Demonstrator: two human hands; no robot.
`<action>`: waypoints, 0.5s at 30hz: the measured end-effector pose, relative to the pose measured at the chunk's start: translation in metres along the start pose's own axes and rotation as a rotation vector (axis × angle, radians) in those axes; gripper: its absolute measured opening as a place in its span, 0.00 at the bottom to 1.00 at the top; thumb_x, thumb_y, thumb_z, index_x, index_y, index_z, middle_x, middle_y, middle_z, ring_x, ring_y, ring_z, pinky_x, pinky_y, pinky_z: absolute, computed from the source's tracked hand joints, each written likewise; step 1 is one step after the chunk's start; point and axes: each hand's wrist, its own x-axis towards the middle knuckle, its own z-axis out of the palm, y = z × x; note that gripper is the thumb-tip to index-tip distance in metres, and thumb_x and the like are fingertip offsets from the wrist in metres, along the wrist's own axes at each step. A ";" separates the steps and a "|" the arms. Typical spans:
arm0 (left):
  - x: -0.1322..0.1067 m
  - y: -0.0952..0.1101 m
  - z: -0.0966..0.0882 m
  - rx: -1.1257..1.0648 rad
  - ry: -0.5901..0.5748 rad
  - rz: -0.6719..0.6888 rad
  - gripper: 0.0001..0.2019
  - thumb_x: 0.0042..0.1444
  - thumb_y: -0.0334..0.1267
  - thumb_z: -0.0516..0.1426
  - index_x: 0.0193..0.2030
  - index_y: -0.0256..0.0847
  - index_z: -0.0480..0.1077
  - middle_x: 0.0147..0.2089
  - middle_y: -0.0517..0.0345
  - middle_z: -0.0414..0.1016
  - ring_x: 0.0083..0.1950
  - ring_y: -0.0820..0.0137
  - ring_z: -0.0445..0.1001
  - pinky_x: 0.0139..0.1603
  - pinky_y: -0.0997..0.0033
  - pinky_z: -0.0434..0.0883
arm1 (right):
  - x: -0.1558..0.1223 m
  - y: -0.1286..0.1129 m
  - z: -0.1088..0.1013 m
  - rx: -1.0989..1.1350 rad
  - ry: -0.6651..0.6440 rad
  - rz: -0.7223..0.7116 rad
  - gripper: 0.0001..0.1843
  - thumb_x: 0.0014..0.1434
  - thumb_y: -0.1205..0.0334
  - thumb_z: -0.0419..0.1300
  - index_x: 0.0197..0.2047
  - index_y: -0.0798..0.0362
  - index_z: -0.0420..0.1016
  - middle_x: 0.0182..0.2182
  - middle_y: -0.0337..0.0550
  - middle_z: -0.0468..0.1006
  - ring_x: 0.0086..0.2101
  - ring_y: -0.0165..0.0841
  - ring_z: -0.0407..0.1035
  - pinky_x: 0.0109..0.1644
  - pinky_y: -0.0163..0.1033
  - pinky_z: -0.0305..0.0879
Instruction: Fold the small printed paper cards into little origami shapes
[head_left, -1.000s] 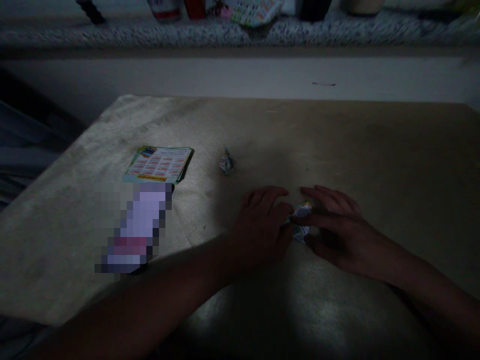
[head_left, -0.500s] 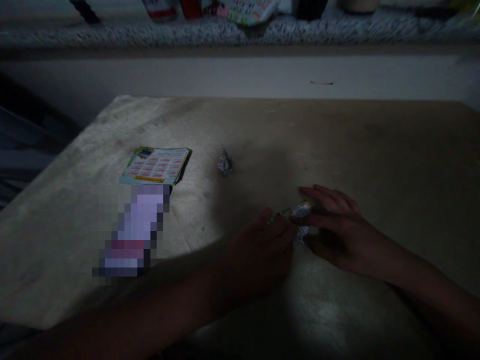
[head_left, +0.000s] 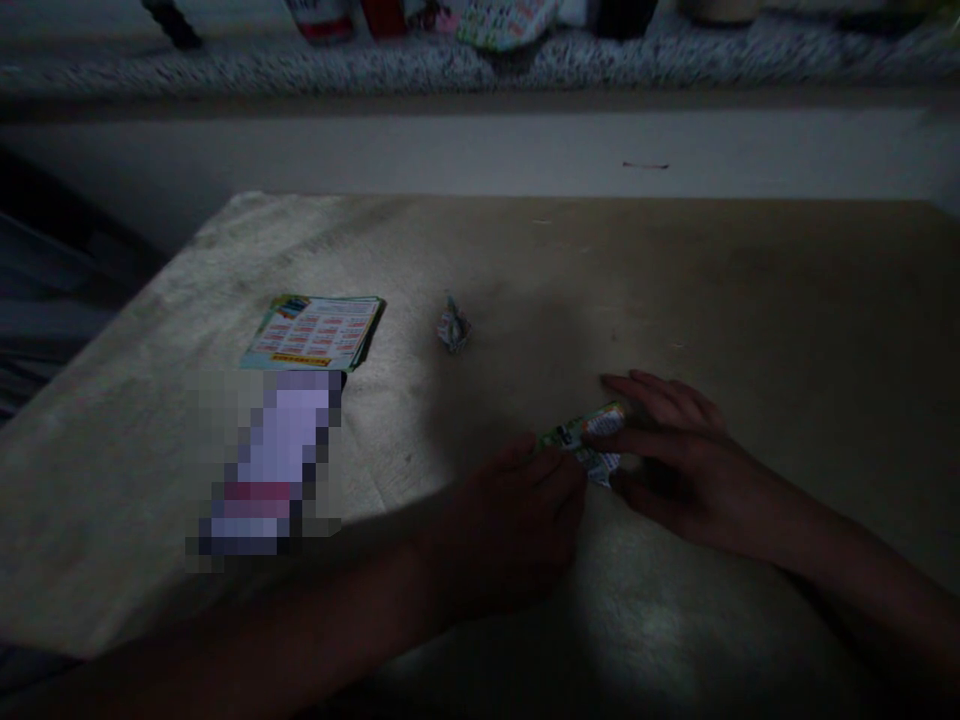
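Head view, contents listed outward from my hands.

Item: one folded printed paper (head_left: 568, 436), green and white with small print, lying on the surface (head_left: 787, 290) between my two hands and touched by both.

Left hand (head_left: 517, 520): mine, fingers curled at the near left part of the paper; the fingertips are in shadow, so I cannot tell whether they pinch it.

Right hand (head_left: 652, 455): mine, unclenched, fingers spread; the index fingertip lies on the paper, the thumb just beside its lower right edge.

Item: one small crumpled-looking paper piece (head_left: 453, 328), printed, beyond my left hand and a little to its left, apart from it.

Item: one stack of printed cards (head_left: 311, 330), farther out to the left of my left hand, red blocks of print on the top one.

Item: one phone-like object (head_left: 277, 455), pixelated, left of my left hand, on the near side of the stack.

Farthest beyond both hands: a speckled stone ledge (head_left: 240, 68) bearing a patterned packet (head_left: 506, 22) and a red item (head_left: 384, 18).
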 end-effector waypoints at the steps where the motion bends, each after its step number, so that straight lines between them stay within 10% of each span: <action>1: 0.000 0.000 0.000 -0.007 -0.018 -0.011 0.15 0.67 0.32 0.49 0.55 0.31 0.72 0.52 0.46 0.77 0.50 0.62 0.73 0.57 0.56 0.63 | 0.000 0.000 0.000 0.001 0.005 0.001 0.23 0.59 0.58 0.63 0.57 0.37 0.76 0.71 0.43 0.56 0.68 0.52 0.51 0.67 0.67 0.50; 15: -0.002 -0.002 -0.004 -0.169 -0.158 -0.079 0.21 0.63 0.39 0.54 0.62 0.42 0.66 0.59 0.44 0.71 0.58 0.54 0.69 0.59 0.49 0.63 | 0.000 -0.001 -0.001 0.018 0.012 0.002 0.22 0.58 0.59 0.62 0.56 0.38 0.77 0.71 0.43 0.57 0.68 0.52 0.51 0.67 0.67 0.50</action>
